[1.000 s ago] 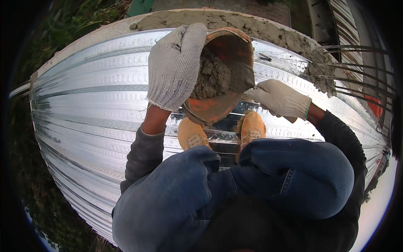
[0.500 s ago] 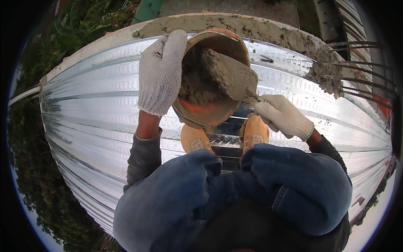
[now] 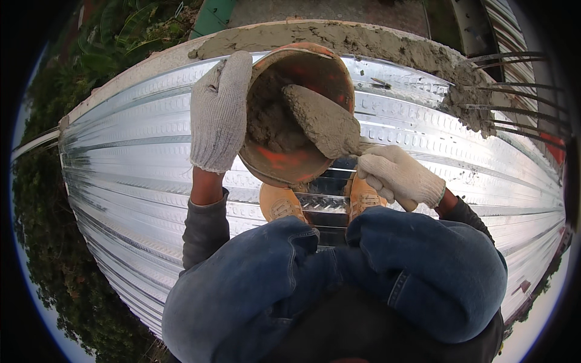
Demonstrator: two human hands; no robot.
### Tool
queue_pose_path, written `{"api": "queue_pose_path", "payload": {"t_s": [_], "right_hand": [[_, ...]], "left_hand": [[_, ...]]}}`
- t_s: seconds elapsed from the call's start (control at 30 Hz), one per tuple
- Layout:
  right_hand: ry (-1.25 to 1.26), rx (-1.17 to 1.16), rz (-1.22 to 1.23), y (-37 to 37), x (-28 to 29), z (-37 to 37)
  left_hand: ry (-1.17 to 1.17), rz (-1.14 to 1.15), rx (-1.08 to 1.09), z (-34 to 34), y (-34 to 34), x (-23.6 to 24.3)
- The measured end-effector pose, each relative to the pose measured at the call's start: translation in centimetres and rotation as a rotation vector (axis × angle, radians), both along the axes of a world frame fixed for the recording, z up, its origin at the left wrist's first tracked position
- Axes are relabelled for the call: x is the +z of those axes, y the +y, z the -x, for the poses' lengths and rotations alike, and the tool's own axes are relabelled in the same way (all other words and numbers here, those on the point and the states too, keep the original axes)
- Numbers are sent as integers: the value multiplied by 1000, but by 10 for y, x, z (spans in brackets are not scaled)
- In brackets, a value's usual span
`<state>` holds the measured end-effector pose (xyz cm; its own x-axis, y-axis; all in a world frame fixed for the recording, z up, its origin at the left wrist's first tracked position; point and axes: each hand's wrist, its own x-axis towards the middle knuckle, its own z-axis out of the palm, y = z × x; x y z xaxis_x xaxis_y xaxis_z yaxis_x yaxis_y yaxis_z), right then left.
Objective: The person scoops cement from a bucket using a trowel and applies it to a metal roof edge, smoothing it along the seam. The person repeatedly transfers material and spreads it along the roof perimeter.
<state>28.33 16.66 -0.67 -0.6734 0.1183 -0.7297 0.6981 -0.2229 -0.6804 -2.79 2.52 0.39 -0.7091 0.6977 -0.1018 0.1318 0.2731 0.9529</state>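
My left hand (image 3: pixel 218 115), in a pale knitted glove, is closed on the left rim of an orange bucket (image 3: pixel 281 166) crusted with grey mortar. Inside it lies a heap of wet mortar (image 3: pixel 272 121). My right hand (image 3: pixel 396 175), also gloved, grips the handle of a trowel (image 3: pixel 321 121) at the bucket's lower right; the mortar-coated blade reaches into the bucket, pointing up and left. The bucket is held above my tan shoes (image 3: pixel 278 202) and bent knees in jeans.
Ribbed silver metal sheeting (image 3: pixel 133 127) surrounds me. Along its far edge runs a concrete ledge (image 3: pixel 375 42) smeared with mortar. Several bars (image 3: pixel 514 106) stick out at the right beside lumps of mortar. Dark foliage (image 3: pixel 121 30) and a green surface (image 3: pixel 212 15) lie beyond the edge.
The bucket and my left hand have shifted left and slightly down. The trowel blade has swung from the bucket's right rim inward across its opening, and my right hand is lower.
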Motion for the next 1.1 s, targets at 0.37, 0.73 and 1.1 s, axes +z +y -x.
{"api": "queue_pose_path", "payload": {"t_s": [0.37, 0.73, 1.1], "right_hand": [[-88, -69, -897, 73, 56, -68], [-393, -158, -1589, 155, -51, -124], [-190, -744, -459, 212, -97, -74]], "left_hand": [[-191, -1, 176, 58, -34, -15], [-164, 40, 44, 43, -22, -16], [-190, 16, 139, 52, -19, -18]]}}
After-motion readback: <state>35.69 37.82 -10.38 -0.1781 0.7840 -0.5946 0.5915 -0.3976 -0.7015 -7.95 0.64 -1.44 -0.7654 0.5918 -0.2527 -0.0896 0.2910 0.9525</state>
